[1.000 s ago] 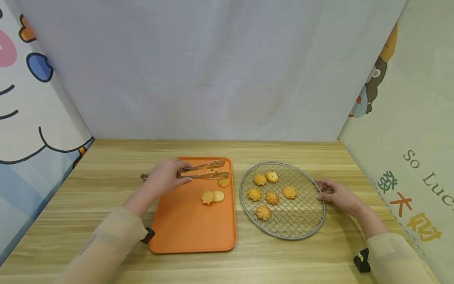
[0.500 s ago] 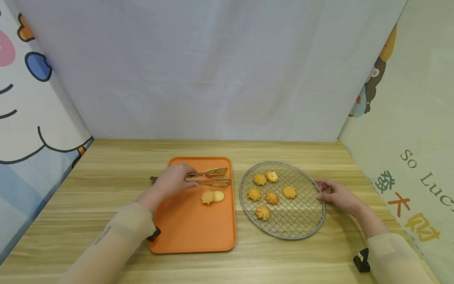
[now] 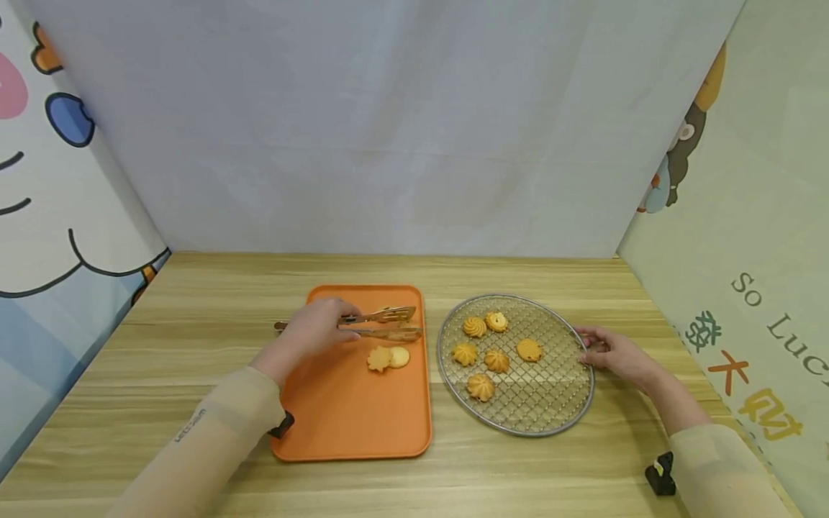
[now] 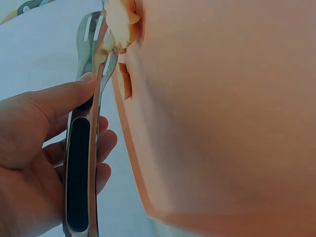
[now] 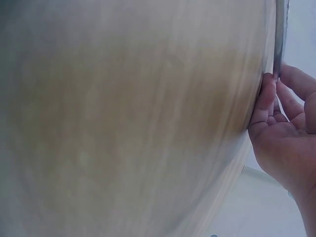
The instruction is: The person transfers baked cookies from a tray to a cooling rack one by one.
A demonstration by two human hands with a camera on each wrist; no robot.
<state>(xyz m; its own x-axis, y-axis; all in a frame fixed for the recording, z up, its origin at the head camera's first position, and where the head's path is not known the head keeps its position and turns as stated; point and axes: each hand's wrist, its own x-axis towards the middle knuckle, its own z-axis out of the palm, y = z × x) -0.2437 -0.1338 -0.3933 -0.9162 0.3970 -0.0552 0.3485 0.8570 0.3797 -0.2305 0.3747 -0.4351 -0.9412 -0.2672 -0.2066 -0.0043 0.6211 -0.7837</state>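
In the head view my left hand (image 3: 314, 329) grips metal tongs (image 3: 396, 334) low over the upper right of an orange tray (image 3: 352, 424). The left wrist view shows the slotted tong ends beside the cookies, with part of a pale cookie (image 4: 104, 51) visible between them; whether they clamp it I cannot tell. Nearer the tray's middle lie a flower-shaped cookie (image 3: 378, 359) and a pale round cookie (image 3: 399, 357), touching. My right hand (image 3: 615, 355) pinches the right rim of a round wire rack (image 3: 537, 406), which bears several cookies, among them a round one (image 3: 529, 350).
Tray and rack stand side by side on a wood-grain table (image 3: 505, 475), a narrow gap between them. A pale cloth (image 3: 401, 144) hangs behind the table, and printed panels (image 3: 745, 216) flank it.
My left hand has brought the tongs slightly right and down onto the cookie at the tray's upper right, then stayed there. The right hand and the rack have not moved.
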